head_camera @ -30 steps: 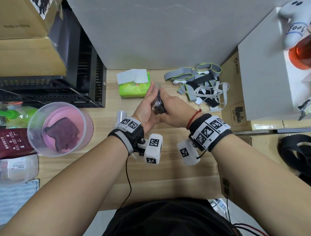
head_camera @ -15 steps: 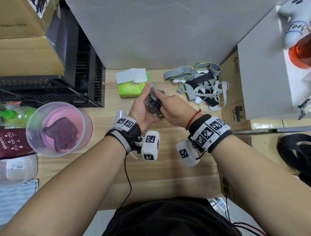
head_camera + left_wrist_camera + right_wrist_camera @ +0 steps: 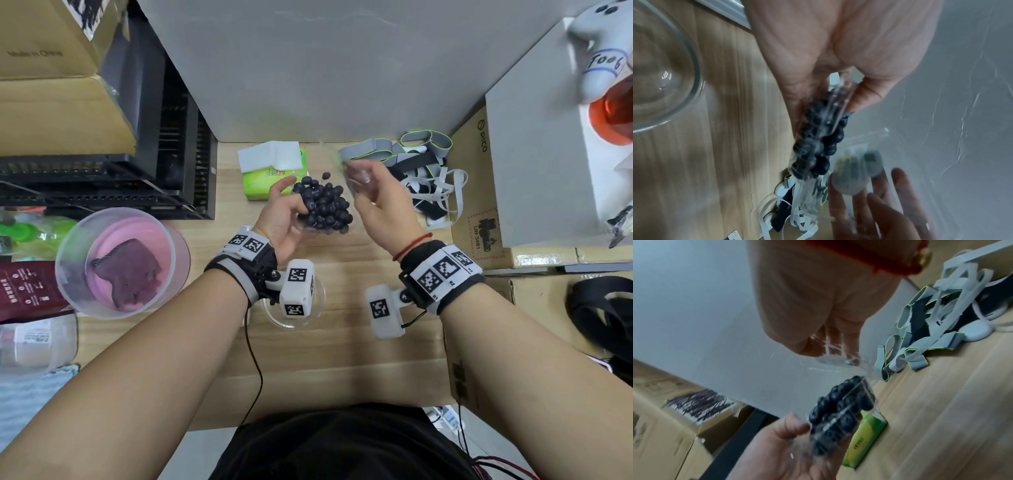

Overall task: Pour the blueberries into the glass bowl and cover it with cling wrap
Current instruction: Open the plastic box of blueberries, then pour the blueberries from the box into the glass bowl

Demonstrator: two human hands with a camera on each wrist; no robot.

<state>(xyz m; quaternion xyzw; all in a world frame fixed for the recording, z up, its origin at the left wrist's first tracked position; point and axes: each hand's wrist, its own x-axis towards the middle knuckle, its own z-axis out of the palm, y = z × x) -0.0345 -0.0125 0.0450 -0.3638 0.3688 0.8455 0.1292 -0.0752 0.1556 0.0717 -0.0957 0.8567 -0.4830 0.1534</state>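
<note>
Dark blueberries [image 3: 323,207] sit heaped in a clear plastic punnet [image 3: 310,230], lid side open, held above the wooden worktop [image 3: 346,356]. Left hand [image 3: 282,219] grips the punnet from its left side, thumb on the near edge, fingers curled under it; wrist view shows the thumb [image 3: 863,95] pinching the clear wall. Right hand [image 3: 378,202] is just right of the blueberries, fingers curled round the clear lid [image 3: 358,176], lifted up and away from the fruit; whether the lid is hinged to the punnet cannot be told, blurred. One berry [image 3: 326,175] sits apart just beyond the heap. Glass bowl [image 3: 294,308] stands on the worktop nearer the person than the blueberries, partly hidden under the left wrist camera, nothing seen inside. Green tissue pack [image 3: 270,171] lies just left of and beyond the blueberries. Pile of grey straps [image 3: 411,161] lies right of them. Plastic tub [image 3: 116,263] with a purple cloth inside stands well left of the blueberries.
</note>
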